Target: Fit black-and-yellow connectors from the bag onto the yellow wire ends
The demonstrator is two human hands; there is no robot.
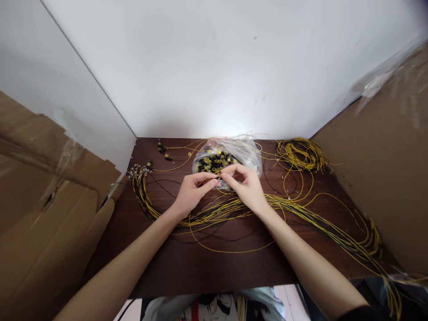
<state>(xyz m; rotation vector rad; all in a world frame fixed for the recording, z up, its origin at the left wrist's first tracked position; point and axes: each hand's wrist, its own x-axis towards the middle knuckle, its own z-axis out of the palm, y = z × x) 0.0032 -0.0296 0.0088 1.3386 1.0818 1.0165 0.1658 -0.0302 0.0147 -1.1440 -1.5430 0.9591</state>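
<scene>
At the near edge of the worktop [200, 272] one loose yellow wire [230, 251] lies in a wide loop. Just beyond it the long wire bundle [301, 209], yellow and black strands together, runs from the left edge across the middle to the near right corner. Above the bundle, at mid-worktop, the left hand [191, 192] and the right hand [248, 187] meet fingertip to fingertip. Each thumb and forefinger is closed in a tight pinch on a small piece [220, 180], and the other fingers are curled loosely. The piece is too small to identify. To do this step well, judging from the grip: keep both wrists low over the bundle, hold the piece close to its end, and keep the slack strands clear of the pinch. Touching the fingertips on the far side is the clear plastic bag [247, 151], which holds black and yellow connectors [212, 161]. At the left edge lie the fanned terminal ends [137, 170] of the bundle. A wire coil [302, 154] lies in the far right corner, and small black parts [162, 149] lie near the far left corner. Count: two hands, one bag, one coil, one bundle, one loose wire, about three black parts. The connectors and strands are too many to count.
</scene>
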